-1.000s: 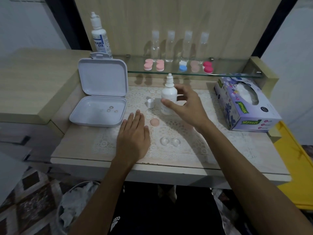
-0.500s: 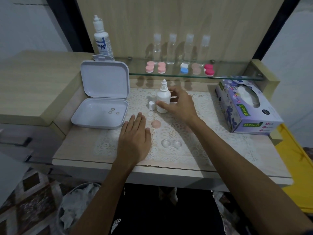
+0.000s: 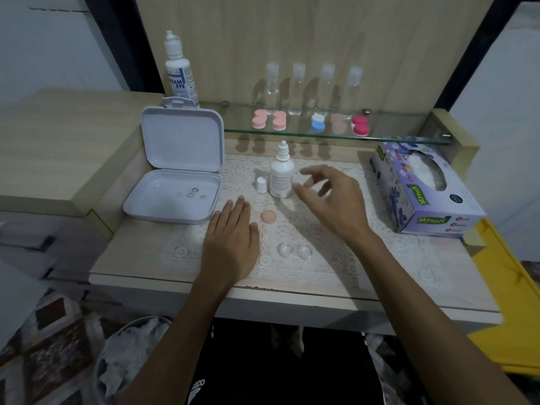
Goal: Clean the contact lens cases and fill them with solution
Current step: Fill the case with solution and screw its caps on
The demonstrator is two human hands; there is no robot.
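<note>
Two hands over my worktop: left hand (image 3: 230,244) flat near the front edge, right hand (image 3: 330,197) loosely spread, holding nothing, just beside the uncapped solution bottle (image 3: 281,176). Risk: I knock it over. Tissue box (image 3: 423,185) right edge; clear lens case (image 3: 295,250) front centre; pink cap (image 3: 268,216).

Setting: we take this for a home dressing nook.
Furniture: we see a pale wood-laminate vanity desk (image 3: 152,252) with a glass shelf (image 3: 409,138) at its back panel.
Covering: we note a lace cloth (image 3: 365,252) under a clear top.
Household items: we list a tissue box (image 3: 423,188) and a waste bin (image 3: 128,361) of crumpled paper.
Floor: we see patterned tiles (image 3: 43,346).
</note>
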